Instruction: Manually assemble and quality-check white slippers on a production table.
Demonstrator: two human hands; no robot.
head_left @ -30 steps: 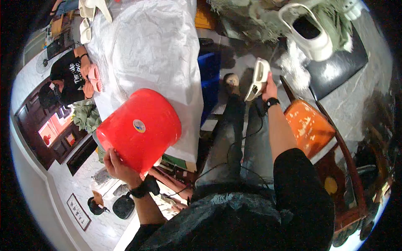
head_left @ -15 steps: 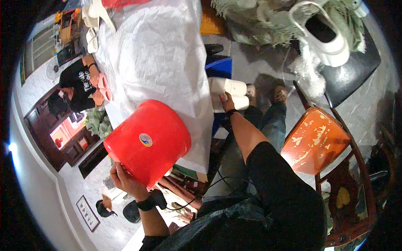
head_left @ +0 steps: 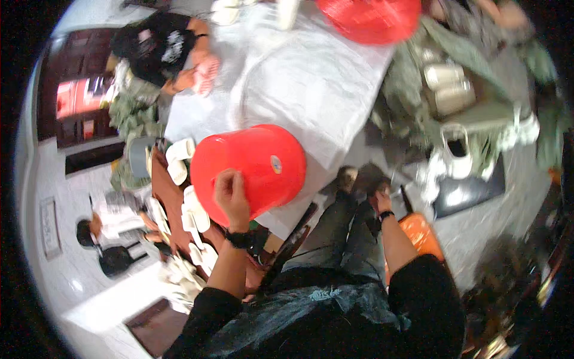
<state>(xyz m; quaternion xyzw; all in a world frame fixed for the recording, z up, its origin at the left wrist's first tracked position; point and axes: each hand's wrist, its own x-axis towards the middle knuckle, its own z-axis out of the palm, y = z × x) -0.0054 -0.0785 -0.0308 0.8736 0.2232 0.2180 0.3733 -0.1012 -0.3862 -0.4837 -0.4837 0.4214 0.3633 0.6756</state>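
A red plastic bucket (head_left: 257, 161) with a small round sticker lies tilted at the near edge of a table covered in a white sheet (head_left: 305, 78). My left hand (head_left: 232, 197) is in front of its side, fingers curled inward and nothing visible in them. Whether it touches the bucket I cannot tell. Low beside my knee, my right hand (head_left: 381, 200) hangs near my feet and an orange stool (head_left: 421, 236). Its fingers are blurred, and no slippers show in it.
Cream slippers (head_left: 194, 209) lie on a brown surface left of the bucket. Across the table a person in black (head_left: 158, 48) handles pink slippers (head_left: 206, 75). Another red container (head_left: 373, 18) stands at the far edge. A green sack (head_left: 412, 90) at right holds more pale slippers (head_left: 451, 90).
My view has swung round. My left hand has left the bucket's lower edge and is now in front of its side. My right hand no longer shows the cream slippers it held.
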